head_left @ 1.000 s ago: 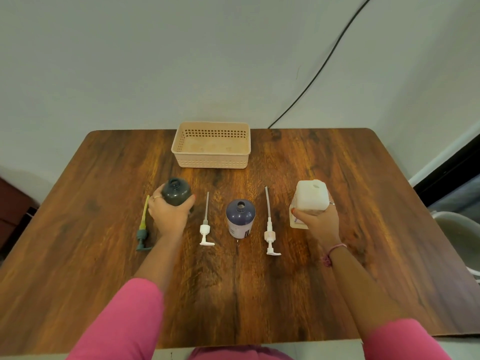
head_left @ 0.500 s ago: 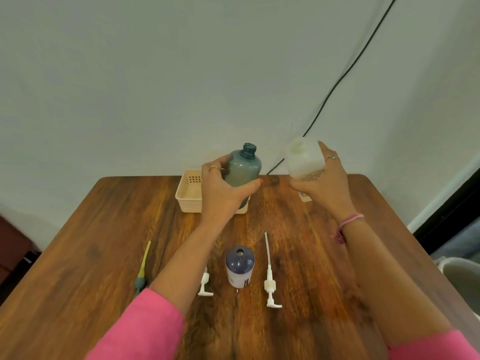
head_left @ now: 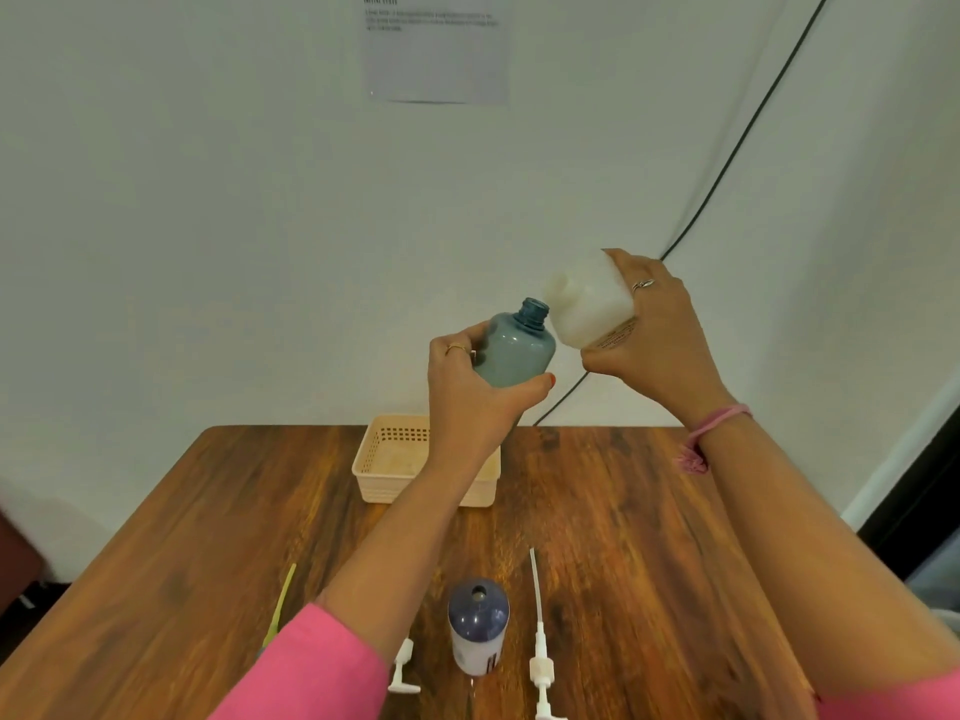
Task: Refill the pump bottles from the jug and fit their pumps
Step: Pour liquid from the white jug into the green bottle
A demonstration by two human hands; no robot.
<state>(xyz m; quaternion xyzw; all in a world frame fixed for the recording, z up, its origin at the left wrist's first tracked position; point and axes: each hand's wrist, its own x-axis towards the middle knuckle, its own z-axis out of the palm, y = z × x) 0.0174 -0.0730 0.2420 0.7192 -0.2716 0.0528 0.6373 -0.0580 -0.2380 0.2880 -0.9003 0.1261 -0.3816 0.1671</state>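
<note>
My left hand (head_left: 475, 394) grips a grey-blue pump bottle (head_left: 516, 348) held high above the table, its open neck tilted to the right. My right hand (head_left: 657, 343) holds the white jug (head_left: 589, 304), tipped left so its spout sits just beside the bottle's neck. On the table stands a dark-blue-topped bottle (head_left: 477, 631) with an open mouth. A white pump (head_left: 540, 646) lies to its right, another white pump (head_left: 404, 667) to its left, partly behind my left arm, and a yellow-green pump (head_left: 280, 605) lies further left.
A beige perforated basket (head_left: 384, 459) sits at the back of the wooden table (head_left: 597, 511), partly behind my left forearm. A black cable (head_left: 737, 142) runs down the wall and a paper sheet (head_left: 434, 49) hangs on it.
Both hands lifted the bottle and the jug off the table, then higher and closer together; the jug is now tipped toward the bottle's neck. The camera has tilted upward.
</note>
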